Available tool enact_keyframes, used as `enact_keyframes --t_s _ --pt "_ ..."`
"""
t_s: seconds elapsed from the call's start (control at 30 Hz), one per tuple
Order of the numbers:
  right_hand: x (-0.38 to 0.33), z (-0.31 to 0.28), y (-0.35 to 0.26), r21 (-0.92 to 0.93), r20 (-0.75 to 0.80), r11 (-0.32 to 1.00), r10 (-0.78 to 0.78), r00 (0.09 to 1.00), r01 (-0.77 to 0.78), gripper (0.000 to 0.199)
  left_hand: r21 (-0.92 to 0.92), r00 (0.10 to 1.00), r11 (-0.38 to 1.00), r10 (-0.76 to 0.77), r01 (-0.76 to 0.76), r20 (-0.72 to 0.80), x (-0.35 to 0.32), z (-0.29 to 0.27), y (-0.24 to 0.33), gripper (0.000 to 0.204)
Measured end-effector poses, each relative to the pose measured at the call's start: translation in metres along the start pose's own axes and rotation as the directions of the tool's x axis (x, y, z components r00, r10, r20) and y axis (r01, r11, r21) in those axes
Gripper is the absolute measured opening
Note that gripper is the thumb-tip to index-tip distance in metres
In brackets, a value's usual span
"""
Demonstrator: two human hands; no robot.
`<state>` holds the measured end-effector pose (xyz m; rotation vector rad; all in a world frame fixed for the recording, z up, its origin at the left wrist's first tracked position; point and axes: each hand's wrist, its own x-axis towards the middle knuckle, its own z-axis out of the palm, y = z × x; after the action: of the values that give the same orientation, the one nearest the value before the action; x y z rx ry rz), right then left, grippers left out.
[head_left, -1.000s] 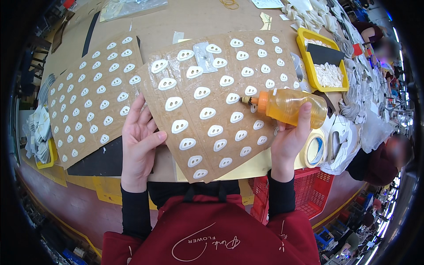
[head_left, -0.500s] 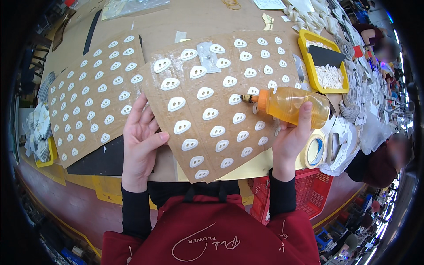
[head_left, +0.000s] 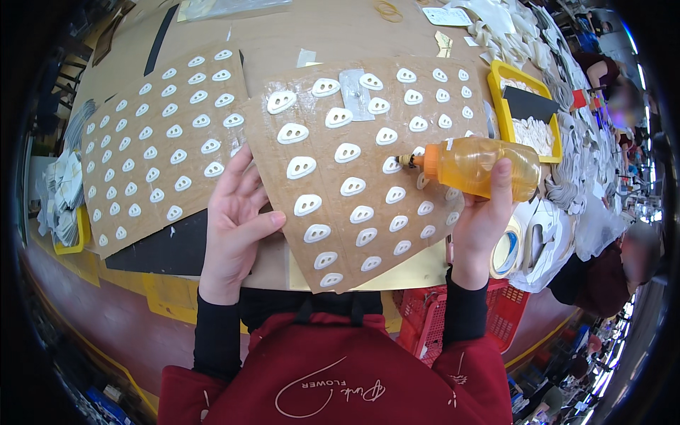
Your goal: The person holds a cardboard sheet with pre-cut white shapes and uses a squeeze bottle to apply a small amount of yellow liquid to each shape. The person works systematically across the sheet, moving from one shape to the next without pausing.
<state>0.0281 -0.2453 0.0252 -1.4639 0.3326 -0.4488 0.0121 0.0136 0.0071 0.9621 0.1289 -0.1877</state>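
My left hand [head_left: 239, 221] grips the left edge of a brown board [head_left: 336, 244], thumb on the front and fingers behind it. The board is tilted up toward me. Rows of small white rounded-triangle pieces [head_left: 301, 167], each with two holes, sit on it. A clear squeeze bottle [head_left: 489, 168] of amber liquid, with an orange cap and a dark narrow nozzle, lies sideways in my closed right hand [head_left: 485, 223]. Its nozzle tip is at one white piece [head_left: 392, 165] near the board's middle; whether they touch, I cannot tell.
A second brown board [head_left: 159, 152] with similar pieces lies at the left, over a black sheet [head_left: 159, 248]. Yellow trays [head_left: 501, 117] of white pieces, a tape roll [head_left: 504, 253] and piled pale material [head_left: 496, 28] are at the right. Below the table stands a red crate [head_left: 506, 312].
The whole view has shifted slightly, so the boards and both hands appear a little farther right. The nozzle stays at the same white piece, and both grips are unchanged.
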Motion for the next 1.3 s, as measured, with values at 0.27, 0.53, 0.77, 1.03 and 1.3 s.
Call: enact_keyframes --t_s 0.27,0.53,0.77,1.03,1.3 --pt "0.006 0.003 -0.009 -0.097 0.08 0.995 -0.025 0.996 0.032 0.039 0.013 1.0 1.0 0.018 -0.018 0.015 0.0 -0.003 -0.001 0.081" --pt "0.007 0.01 -0.018 -0.19 0.15 0.978 -0.058 0.987 0.086 0.038 0.006 0.999 1.0 0.025 -0.025 0.025 0.0 -0.002 -0.001 0.081" --pt "0.005 0.018 -0.031 -0.09 0.332 0.973 -0.174 0.927 0.214 0.033 0.013 0.999 0.999 0.03 -0.03 0.026 0.0 -0.002 -0.001 0.081" --pt "-0.001 0.015 -0.031 -0.126 0.4 0.959 -0.187 0.897 0.256 0.043 -0.001 1.0 1.0 0.02 -0.02 0.011 0.0 -0.001 0.0 0.081" --pt "-0.002 0.003 -0.022 -0.084 0.29 0.964 -0.219 0.931 0.253 0.045 0.006 1.0 1.0 0.001 -0.001 -0.007 0.001 0.0 0.001 0.081"
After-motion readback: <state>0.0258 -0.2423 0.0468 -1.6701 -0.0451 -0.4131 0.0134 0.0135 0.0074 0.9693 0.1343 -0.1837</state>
